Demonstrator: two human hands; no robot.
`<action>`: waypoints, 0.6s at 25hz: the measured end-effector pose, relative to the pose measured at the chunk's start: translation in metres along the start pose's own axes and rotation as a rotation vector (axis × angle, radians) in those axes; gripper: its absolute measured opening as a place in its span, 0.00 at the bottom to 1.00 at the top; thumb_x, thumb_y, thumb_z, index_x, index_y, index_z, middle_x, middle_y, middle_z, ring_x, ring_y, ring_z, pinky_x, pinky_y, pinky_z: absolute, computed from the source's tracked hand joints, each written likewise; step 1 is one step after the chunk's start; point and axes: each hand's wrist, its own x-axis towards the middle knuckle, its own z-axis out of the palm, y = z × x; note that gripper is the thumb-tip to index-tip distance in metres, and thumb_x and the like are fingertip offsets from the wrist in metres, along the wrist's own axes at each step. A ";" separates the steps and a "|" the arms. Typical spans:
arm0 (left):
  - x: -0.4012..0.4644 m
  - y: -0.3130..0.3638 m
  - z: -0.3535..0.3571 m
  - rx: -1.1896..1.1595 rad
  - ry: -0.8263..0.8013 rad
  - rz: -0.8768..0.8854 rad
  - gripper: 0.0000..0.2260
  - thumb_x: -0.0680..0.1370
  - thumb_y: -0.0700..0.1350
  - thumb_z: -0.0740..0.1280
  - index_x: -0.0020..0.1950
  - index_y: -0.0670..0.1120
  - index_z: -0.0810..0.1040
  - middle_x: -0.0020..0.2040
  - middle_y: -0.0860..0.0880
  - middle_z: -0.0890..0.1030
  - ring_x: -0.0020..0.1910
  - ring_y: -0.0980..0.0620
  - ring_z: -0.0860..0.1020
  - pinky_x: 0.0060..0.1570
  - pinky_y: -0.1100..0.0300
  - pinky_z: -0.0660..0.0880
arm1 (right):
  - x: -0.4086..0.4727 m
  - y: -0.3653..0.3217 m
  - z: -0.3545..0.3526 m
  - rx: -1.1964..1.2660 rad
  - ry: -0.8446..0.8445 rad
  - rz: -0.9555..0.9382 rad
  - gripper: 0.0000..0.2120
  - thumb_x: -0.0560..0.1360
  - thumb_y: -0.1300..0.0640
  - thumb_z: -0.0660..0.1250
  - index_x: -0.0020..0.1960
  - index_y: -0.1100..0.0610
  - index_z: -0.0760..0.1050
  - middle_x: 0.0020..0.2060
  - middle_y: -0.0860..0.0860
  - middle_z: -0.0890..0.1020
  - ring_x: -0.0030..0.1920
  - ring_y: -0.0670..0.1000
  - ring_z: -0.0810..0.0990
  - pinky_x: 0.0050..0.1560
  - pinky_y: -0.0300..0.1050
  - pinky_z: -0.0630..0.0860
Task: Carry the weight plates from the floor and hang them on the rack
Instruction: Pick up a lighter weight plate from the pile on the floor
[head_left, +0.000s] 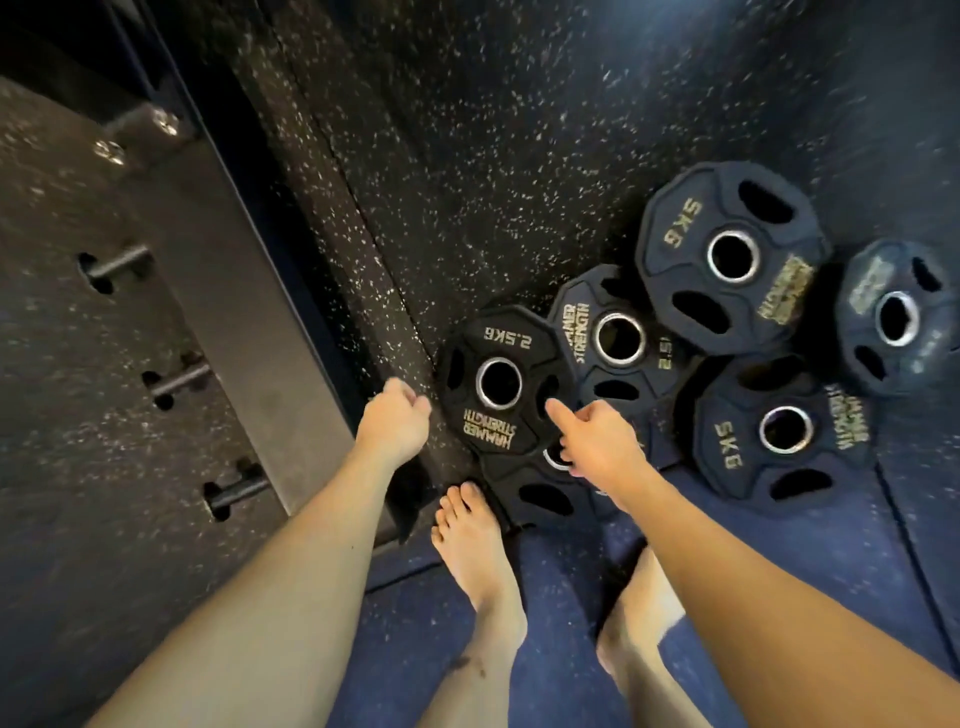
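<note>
Pickup stage. My left hand (397, 415) hangs loosely curled, holding nothing; my right hand (592, 441) points a finger onto the 2.5 kg plate (501, 379) between them. Beyond lie four more plates (732, 257). Next, I judge: grip through a slot.

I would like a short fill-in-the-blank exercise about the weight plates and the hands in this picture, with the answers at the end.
1. The plate nearest the left hand is marked ____ KG.
2. The right hand stretches out its ____ finger toward that plate.
3. The plates lie on the ____.
4. The plate right of the right hand is marked ____ KG.

Answers: 2.5; index; floor; 5
</note>
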 end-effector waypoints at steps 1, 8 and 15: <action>0.019 0.000 0.009 -0.020 0.014 0.029 0.12 0.82 0.52 0.61 0.58 0.45 0.73 0.54 0.45 0.79 0.53 0.44 0.76 0.48 0.55 0.69 | 0.011 0.003 0.007 -0.016 0.044 0.004 0.24 0.76 0.38 0.64 0.51 0.60 0.70 0.42 0.55 0.80 0.42 0.58 0.79 0.47 0.57 0.77; 0.072 0.013 0.039 0.139 0.023 0.275 0.11 0.81 0.49 0.65 0.56 0.44 0.68 0.46 0.46 0.74 0.43 0.45 0.74 0.40 0.52 0.68 | 0.039 -0.001 0.030 -0.287 0.097 -0.026 0.15 0.80 0.53 0.62 0.57 0.64 0.66 0.41 0.54 0.72 0.44 0.59 0.73 0.41 0.47 0.67; 0.009 0.012 0.011 -0.070 -0.065 0.234 0.10 0.80 0.47 0.65 0.51 0.44 0.67 0.43 0.46 0.77 0.40 0.48 0.75 0.36 0.53 0.70 | -0.011 -0.015 -0.009 -0.228 0.110 -0.118 0.11 0.80 0.53 0.61 0.51 0.60 0.64 0.44 0.58 0.77 0.45 0.64 0.79 0.45 0.57 0.77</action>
